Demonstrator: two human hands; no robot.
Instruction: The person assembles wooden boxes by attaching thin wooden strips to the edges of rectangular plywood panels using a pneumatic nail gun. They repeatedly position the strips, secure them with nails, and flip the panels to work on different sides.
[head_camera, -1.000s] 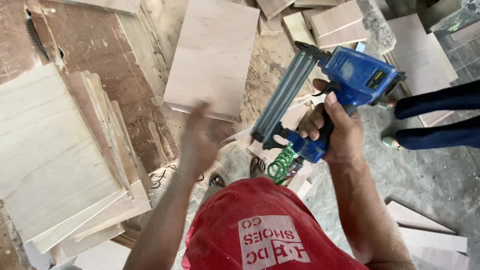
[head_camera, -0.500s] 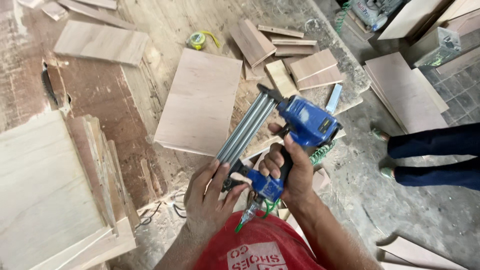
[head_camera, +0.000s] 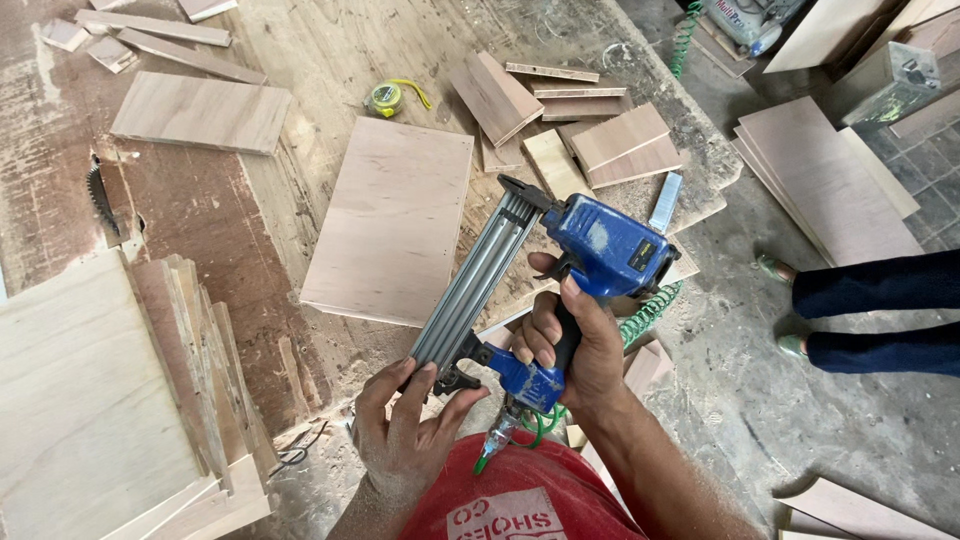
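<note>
My right hand grips the handle of a blue pneumatic nail gun held above the workbench. Its long silver magazine slants down to the left. My left hand pinches the lower end of that magazine at its black latch. A green coiled air hose trails from the bottom of the handle. A rectangular plywood panel lies flat on the bench just beyond the tool.
A stack of plywood sheets sits at the left. A table-saw blade pokes from the bench. A yellow tape measure, several small boards and a strip of nails lie farther off. Another person's legs stand at right.
The nail gun has come down and closer to my body. My left hand, open and free a second ago, has closed on the lower end of the magazine.
</note>
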